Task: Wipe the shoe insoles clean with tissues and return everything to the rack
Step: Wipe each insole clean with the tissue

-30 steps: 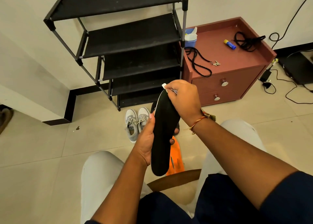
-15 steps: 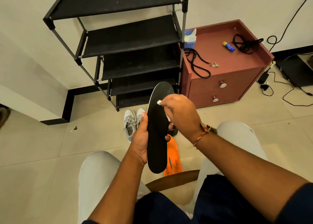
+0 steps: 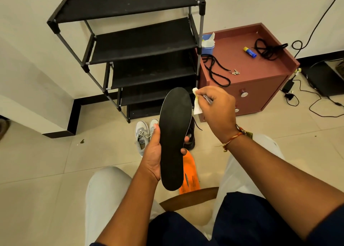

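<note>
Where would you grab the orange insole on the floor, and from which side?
Probably the exposed right long edge, coming from the person's right. The orange insole lies thin and flat on the floor, so pinch under the rim, not the face. Its left side is hidden behind the black insole.

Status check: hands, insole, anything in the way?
Left hand grips black insole, upright. Right hand pinches tissue at its upper right edge. Orange insole behind it; no obstruction seen.

One head-worn wide view looks forward and down; lap near, floor beyond.
</note>
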Motion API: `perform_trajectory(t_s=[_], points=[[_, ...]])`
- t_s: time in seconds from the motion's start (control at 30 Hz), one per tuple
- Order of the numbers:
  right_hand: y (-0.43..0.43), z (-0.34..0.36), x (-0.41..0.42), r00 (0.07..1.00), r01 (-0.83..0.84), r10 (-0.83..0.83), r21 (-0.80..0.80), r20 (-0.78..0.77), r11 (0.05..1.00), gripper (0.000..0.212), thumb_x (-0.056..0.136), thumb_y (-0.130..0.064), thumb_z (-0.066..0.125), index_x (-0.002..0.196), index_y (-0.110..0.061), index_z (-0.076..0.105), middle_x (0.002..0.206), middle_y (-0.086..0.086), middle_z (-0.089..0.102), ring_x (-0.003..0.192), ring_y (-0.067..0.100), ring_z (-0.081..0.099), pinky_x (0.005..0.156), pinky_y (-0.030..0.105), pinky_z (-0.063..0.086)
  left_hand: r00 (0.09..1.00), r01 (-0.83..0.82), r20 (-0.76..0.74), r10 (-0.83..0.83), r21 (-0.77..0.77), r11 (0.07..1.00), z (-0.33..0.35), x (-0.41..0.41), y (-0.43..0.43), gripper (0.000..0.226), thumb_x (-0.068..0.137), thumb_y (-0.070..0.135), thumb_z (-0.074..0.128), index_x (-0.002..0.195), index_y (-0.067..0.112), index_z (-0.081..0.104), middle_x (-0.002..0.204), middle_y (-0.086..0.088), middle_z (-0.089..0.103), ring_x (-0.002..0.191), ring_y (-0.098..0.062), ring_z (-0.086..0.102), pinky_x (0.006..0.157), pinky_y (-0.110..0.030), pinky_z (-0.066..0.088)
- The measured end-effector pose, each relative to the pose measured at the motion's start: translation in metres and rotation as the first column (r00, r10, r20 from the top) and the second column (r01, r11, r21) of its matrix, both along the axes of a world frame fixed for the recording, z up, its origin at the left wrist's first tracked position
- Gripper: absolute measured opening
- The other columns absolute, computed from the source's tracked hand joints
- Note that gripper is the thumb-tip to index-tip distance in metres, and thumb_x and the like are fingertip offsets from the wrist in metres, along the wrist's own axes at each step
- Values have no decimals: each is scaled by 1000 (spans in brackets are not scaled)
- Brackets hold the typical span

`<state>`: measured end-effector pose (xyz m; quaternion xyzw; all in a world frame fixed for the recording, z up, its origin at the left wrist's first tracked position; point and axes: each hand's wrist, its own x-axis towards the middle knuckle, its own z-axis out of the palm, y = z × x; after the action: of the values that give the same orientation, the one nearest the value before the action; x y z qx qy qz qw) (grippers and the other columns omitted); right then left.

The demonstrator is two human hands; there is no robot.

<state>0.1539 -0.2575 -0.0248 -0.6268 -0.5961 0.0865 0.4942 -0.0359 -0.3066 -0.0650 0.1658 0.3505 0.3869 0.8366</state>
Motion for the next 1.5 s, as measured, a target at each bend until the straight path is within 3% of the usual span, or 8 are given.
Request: perform_trajectory(t_s=[0.27,0.43,0.6,0.73,1.0,1.2,1.37,1.5], points=[[-17,-17,-28,946,-248,252,-46,205,968,18,89,-6,68,105,-10,76,105,4,73,100,17,67,92,37,56,1000,2,-15,-2,20,1000,4,2,-3,71,99,68,28,120,16,72,107,-14,66,90,-22,59,72,-31,41],[-46,-37,-47,813,-425,439,-126,382,897,35,66,-4,87,99,-11,77,99,4,73,93,21,69,87,32,55,990,-91,-109,91,4,996,5,3,-5,62,100,61,37,98,18,81,102,-14,70,103,-30,59,92,-43,39],[-18,-22,-31,915,-258,247,-8,318,966,17,85,-2,70,100,-9,75,100,5,71,93,22,64,85,35,52,999,13,-37,-13,0,1000,8,3,-4,67,98,67,37,125,14,67,106,-18,64,87,-26,60,72,-33,42],[17,0,-15,960,-147,138,19,242,989,11,87,-6,69,97,-9,76,94,4,72,89,17,66,84,33,56,998,59,-7,-59,-11,998,3,1,-5,73,96,69,37,123,9,70,103,-18,63,79,-23,61,69,-32,46],[5,-2,-37,943,-248,250,-35,218,968,15,87,-6,67,99,-11,75,98,2,73,96,17,67,88,37,56,995,74,-70,-72,27,997,2,3,-4,71,99,66,35,134,11,61,109,-19,62,84,-26,60,72,-36,41],[-30,-19,-64,861,-410,416,-84,294,908,15,88,-9,66,98,-14,76,102,0,72,95,17,64,88,29,49,984,-46,-171,58,71,996,5,4,-5,56,102,56,37,93,22,81,92,-12,72,84,-27,68,77,-41,45],[-4,-6,-41,878,-318,309,-35,367,947,15,83,0,68,96,-5,75,97,9,71,89,24,66,83,38,53,995,46,-86,-43,29,999,4,2,-3,67,99,65,36,130,13,64,107,-18,65,85,-26,62,73,-36,39],[21,2,-14,937,-169,184,-77,296,983,14,89,-6,65,99,-9,75,97,5,71,91,20,65,85,39,55,996,68,-53,-68,3,998,-1,0,-2,74,96,68,40,130,8,64,106,-20,63,80,-25,62,71,-34,45]])
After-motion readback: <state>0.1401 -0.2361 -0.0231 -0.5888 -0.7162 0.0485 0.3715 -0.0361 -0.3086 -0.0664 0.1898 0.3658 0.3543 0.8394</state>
